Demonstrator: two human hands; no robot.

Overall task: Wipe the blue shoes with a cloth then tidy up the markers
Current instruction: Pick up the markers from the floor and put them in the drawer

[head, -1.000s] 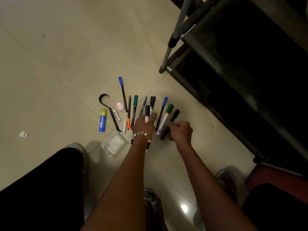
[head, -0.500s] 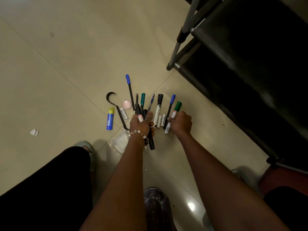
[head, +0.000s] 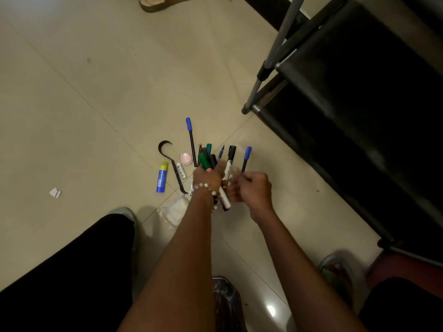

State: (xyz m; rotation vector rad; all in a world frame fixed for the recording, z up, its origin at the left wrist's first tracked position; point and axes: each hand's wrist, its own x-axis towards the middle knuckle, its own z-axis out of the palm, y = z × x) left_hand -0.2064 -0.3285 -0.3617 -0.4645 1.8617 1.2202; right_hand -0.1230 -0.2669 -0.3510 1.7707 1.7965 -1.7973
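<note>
The markers (head: 211, 161) are now mostly collected into one bundle that stands up from the left hand (head: 207, 176), while one second ago they were lying in a row on the floor (head: 96, 92). The green-capped marker (head: 204, 160), which was on the right side of the row, is now inside this bundle, so the tidying step seems well advanced. Some pens are not yet collected: a blue-capped pen (head: 191, 140) lies far from the hands, a second blue-capped pen (head: 246, 158) lies just far of the right hand, and a black-capped white marker (head: 230, 159) lies between the two hands. The left hand has its fingers curled tightly around the bundle, with its back toward the camera and a bead bracelet (head: 203, 186) on the wrist. The right hand (head: 255, 188) is near the left one, with fingers curled; it is blurred, so it is not possible to say if it pinches something. To the left of the bundle lie a glue stick (head: 162, 177), a black hook tool (head: 172, 167) and a small pink round lid (head: 186, 158).
</note>
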